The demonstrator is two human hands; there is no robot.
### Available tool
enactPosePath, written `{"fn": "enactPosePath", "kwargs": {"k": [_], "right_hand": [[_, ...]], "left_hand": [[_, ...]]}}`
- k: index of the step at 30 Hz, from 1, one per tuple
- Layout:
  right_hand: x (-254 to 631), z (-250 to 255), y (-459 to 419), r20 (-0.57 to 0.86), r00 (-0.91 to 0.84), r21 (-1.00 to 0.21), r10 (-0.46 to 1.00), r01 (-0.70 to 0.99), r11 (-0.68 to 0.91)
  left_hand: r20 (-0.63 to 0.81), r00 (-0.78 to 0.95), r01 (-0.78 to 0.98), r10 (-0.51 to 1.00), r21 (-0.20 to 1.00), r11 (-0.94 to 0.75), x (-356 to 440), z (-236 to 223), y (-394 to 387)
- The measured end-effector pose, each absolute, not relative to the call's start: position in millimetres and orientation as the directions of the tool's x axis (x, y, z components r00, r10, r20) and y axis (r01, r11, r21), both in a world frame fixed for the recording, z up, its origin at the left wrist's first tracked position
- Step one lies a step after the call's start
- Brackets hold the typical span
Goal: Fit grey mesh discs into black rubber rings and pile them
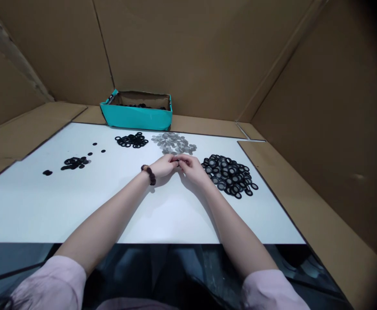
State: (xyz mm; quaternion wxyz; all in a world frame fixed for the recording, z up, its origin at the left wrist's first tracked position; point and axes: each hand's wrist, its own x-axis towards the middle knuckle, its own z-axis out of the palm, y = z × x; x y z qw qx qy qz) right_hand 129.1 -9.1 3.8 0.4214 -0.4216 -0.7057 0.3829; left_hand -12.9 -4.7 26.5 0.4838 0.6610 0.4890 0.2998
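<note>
My left hand [163, 167] and my right hand [192, 168] meet at the middle of the white table [162, 215], fingertips pinched together. Between them is a small black piece [177, 163], mostly covered by the fingers; whether it is a ring or a disc I cannot tell. Just beyond the hands lies a heap of thin grey translucent discs [174, 142]. To the right of my right hand spreads a large pile of black rings with grey centres [230, 174]. A smaller pile of open black rings [132, 140] lies farther back on the left.
Several small black discs [75, 163] lie at the left, a few scattered apart. At the back stands a turquoise box [137, 118] with dark pieces inside. Cardboard walls [188, 56] rise behind and at both sides. A beaded bracelet [149, 174] circles my left wrist.
</note>
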Motion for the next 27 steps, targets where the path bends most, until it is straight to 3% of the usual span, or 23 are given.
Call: {"fn": "enactPosePath", "kwargs": {"k": [3,6,8,14,18,22,24,27], "right_hand": [[127,2,-10,0.291,-0.225,-0.896,0.93,0.276,0.347],[125,0,-10,0.273,-0.116,-0.932,0.955,0.212,0.293],[125,0,-9,0.272,-0.125,-0.936,0.954,0.193,0.293],[126,1,-9,0.335,-0.215,-0.882,0.918,0.273,0.385],[124,-1,-8,0.272,-0.123,-0.937,0.954,0.193,0.292],[124,0,-8,0.28,-0.132,-0.931,0.951,0.205,0.303],[126,3,-9,0.296,-0.165,-0.916,0.941,0.232,0.329],[127,8,-9,0.272,-0.157,-0.934,0.95,0.197,0.3]], "left_hand": [[-0.086,0.345,0.359,0.935,0.932,-0.047,-13,27,-4],[-0.043,0.235,0.304,0.971,0.952,-0.031,-10,26,-4],[-0.026,0.202,0.295,0.979,0.955,-0.035,-9,25,-4],[-0.034,0.325,0.376,0.945,0.922,-0.096,-10,22,-4],[-0.009,0.198,0.329,0.98,0.943,-0.058,-9,22,-3],[-0.037,0.297,0.34,0.954,0.938,-0.07,-10,21,-6],[-0.024,0.32,0.306,0.947,0.949,-0.079,-8,19,-6],[-0.015,0.219,0.198,0.976,0.98,-0.029,-3,16,-6]]}}
